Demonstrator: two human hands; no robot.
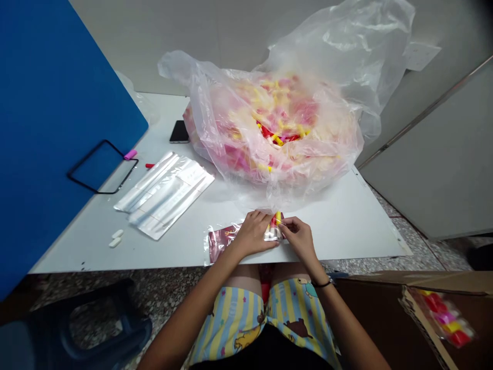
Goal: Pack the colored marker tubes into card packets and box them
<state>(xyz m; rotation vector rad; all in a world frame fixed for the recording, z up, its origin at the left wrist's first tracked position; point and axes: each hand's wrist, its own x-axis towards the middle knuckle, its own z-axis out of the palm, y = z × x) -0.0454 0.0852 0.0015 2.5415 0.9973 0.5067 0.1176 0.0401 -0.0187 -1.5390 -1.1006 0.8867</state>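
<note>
Both hands are together at the front edge of the white table [327, 221]. My left hand [253, 234] and my right hand [298, 239] grip a small clear plastic packet [273, 231] holding red and yellow pieces. Under my left hand, a maroon printed foil sachet [221, 242] in clear film lies on the table. Just beyond my hands sits a large clear plastic bag [277, 128], heaped with pink, yellow and cream pieces. Its gathered edge nearly reaches my fingers.
A blue board [57, 118] stands at the left, with a black wire frame [102, 167] near it. Flat clear sleeves [164, 195], a black phone [179, 132] and small white pieces [115, 238] lie on the table. An open cardboard box [419, 321] sits low at the right.
</note>
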